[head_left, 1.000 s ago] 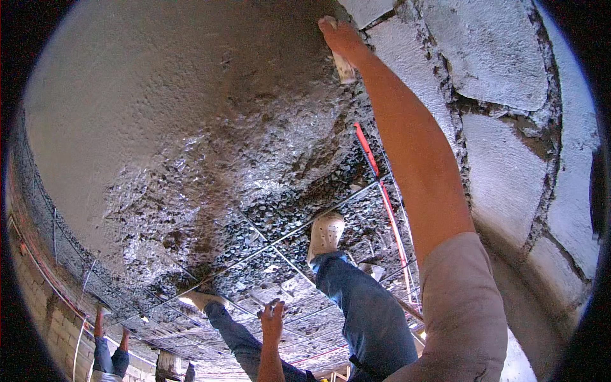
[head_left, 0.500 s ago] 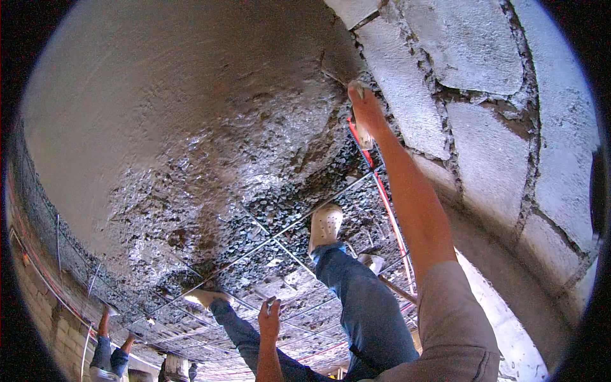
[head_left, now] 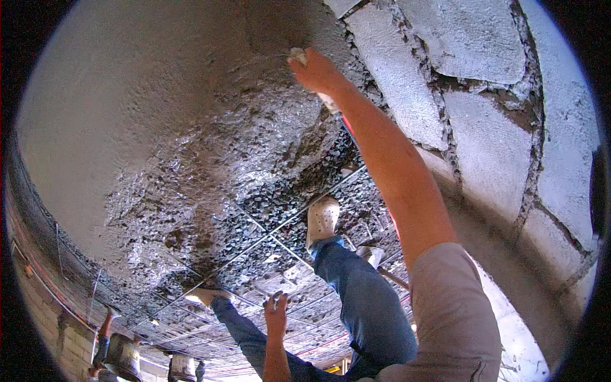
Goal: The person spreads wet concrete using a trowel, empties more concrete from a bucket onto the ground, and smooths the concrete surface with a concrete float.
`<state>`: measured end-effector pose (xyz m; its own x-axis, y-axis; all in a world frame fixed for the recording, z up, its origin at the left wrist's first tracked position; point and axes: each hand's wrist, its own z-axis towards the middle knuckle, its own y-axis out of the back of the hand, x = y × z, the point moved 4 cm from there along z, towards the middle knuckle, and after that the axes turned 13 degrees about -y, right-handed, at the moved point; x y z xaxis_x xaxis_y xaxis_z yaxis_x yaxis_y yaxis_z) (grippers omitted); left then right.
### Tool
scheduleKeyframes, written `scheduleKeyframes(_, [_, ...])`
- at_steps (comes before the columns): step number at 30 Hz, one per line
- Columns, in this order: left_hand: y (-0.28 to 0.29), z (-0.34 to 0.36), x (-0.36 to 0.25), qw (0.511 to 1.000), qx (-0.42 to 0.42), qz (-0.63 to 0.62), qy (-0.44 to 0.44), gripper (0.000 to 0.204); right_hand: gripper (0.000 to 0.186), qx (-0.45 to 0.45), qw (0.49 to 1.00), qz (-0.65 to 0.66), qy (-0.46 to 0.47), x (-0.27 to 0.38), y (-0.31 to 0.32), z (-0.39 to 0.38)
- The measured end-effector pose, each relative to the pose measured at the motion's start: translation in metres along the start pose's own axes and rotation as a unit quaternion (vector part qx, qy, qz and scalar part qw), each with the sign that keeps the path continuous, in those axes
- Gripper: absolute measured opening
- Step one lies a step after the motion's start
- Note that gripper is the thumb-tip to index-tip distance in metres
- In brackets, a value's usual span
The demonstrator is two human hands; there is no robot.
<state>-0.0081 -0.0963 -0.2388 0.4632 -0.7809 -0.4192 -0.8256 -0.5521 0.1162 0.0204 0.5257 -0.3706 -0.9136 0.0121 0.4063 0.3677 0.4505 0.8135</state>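
Observation:
My right hand (head_left: pixel 318 73) is closed around the pale handle (head_left: pixel 328 102) of what looks like a trowel, reaching far forward over wet grey concrete (head_left: pixel 223 70). Its blade is hard to make out against the dark surface. Smoothed concrete spreads away to the left, and rougher, stony wet mix (head_left: pixel 172 197) lies nearer me. My left hand (head_left: pixel 275 313) is raised low in the middle, above the steel bars; its fingers are loosely bent and apart, with nothing visible in them. Part of a red strip (head_left: pixel 347 124) shows beside my right forearm, which hides the rest.
A block wall (head_left: pixel 487 149) rises along the right. Thin steel bars (head_left: pixel 296 221) cross over the gravelly mix. My feet in pale clogs (head_left: pixel 323 216) stand among them. A tool with a stick handle (head_left: pixel 393 278) lies by my leg. Buckets (head_left: pixel 123 356) and another person's legs show at lower left.
My right hand has swept left and farther forward with the trowel over the concrete. My left hand has shifted slightly right. At lower left, a bucket now shows near the other person.

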Motion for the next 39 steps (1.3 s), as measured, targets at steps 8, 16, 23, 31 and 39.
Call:
scheduleKeyframes(8, [0.009,-0.002,-0.037,1.0,-0.001,0.014,0.003,0.03,0.041,0.005,0.999,-0.041,0.01,-0.029,0.051,-0.019])
scheduleKeyframes(16, [0.024,-0.005,-0.022,1.0,-0.006,-0.004,0.0,0.034,0.057,-0.108,0.994,-0.002,0.008,-0.057,0.024,-0.033])
scheduleKeyframes(23, [0.021,-0.007,0.005,1.0,-0.001,-0.009,0.011,0.037,0.054,-0.016,0.965,0.157,-0.211,-0.069,0.019,-0.075])
scheduleKeyframes(31, [0.015,0.002,-0.023,0.998,-0.017,0.064,0.018,0.033,0.071,-0.102,0.994,0.042,0.009,-0.038,0.043,0.025])
scheduleKeyframes(39, [-0.003,0.005,0.005,0.998,-0.026,-0.061,-0.004,0.035,0.071,-0.032,0.886,-0.442,0.138,-0.004,0.013,0.111])
